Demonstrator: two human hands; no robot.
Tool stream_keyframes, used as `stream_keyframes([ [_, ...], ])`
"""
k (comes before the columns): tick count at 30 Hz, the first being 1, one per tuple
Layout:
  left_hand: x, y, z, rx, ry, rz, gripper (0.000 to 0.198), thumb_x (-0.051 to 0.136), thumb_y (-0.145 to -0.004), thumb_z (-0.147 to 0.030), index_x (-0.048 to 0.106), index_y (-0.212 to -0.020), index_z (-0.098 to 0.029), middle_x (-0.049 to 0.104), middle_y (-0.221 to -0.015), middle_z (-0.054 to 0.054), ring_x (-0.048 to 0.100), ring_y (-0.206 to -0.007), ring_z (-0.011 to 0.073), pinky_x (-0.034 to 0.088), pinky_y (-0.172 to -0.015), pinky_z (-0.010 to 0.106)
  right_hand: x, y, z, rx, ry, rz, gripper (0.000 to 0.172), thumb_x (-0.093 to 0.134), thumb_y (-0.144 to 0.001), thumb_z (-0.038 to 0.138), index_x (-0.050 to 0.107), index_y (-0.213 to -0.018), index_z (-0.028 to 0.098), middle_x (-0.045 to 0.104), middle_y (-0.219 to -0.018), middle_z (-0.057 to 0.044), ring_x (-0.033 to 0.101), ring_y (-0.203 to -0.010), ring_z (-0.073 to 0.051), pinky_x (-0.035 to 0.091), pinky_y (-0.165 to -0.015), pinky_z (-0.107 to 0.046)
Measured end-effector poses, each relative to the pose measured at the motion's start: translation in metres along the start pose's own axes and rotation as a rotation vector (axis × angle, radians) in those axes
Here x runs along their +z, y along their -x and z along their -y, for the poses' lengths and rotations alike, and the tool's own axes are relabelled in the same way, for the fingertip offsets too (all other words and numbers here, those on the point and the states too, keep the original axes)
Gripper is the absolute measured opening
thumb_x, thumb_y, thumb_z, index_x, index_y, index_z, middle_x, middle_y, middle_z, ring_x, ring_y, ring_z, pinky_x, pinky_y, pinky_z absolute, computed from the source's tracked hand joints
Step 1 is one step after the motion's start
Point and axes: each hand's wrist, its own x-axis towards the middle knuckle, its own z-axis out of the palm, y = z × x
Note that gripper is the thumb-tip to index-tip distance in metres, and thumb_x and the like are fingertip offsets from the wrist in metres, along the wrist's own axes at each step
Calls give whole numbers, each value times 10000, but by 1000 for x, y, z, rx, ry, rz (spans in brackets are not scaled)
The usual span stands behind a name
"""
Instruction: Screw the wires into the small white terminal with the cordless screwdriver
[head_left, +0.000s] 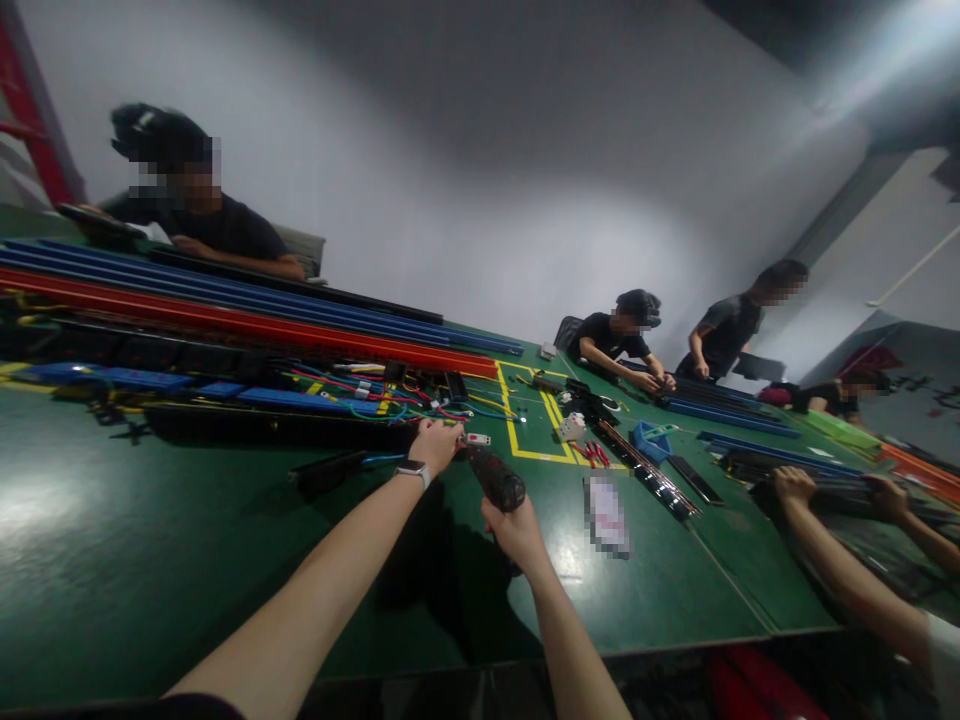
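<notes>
My right hand is wrapped round the grip of a dark electric screwdriver, whose tip points at a small white and red part on the green table. My left hand, with a watch on the wrist, is closed in a pinch beside that part, near the end of a long black rail. What the fingers grip is too small to make out.
Long red, blue and black rails lie along the far side with coloured wires. A yellow-taped square, a blue tray and red pliers lie to the right. Several other people work around the table; one person's arms reach in at right.
</notes>
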Motion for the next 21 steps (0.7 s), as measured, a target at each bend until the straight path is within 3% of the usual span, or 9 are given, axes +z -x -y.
stream_keyframes([
  [21,3,-1,1,8,15,-18,237,566,-933,-364,644,-1126,-251,738,-936,115,609,-1062,311,292,-977,483,0,1,3,29,-4,-12,102,618,-803,278,593,-867,202,590,-657,25,558,-531,-139,447,-516,-244],
])
